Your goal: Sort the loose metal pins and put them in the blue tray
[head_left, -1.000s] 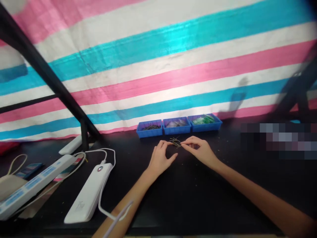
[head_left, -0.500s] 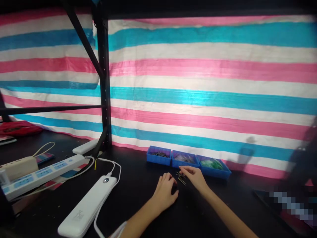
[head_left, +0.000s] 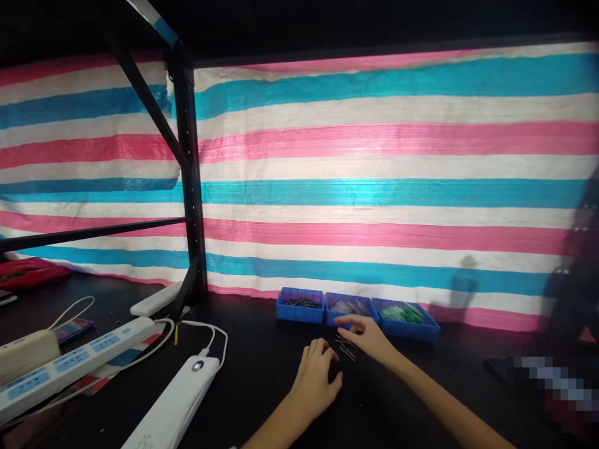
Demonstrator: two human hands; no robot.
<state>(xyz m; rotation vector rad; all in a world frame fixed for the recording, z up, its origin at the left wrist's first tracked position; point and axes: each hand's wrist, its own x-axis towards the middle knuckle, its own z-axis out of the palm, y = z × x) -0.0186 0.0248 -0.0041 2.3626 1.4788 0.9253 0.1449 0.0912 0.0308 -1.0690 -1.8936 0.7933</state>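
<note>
My left hand rests on the black table with its fingers curled down, and I see nothing in it. My right hand reaches forward with fingers stretched toward the middle blue tray; its fingertips look pinched, but what they hold, if anything, is too small to see. A small heap of thin dark pins lies on the table between the hands. The left blue tray holds dark pins; the right blue tray holds green pieces.
A white power bank with a white cable lies at the lower left, beside a white power strip. A black metal rack post stands at the left. A striped pink, blue and white tarp hangs behind the table.
The view has tilted up and away. My right hand has moved from the pin heap toward the middle tray. My left hand has let go of the pins and settled on the table.
</note>
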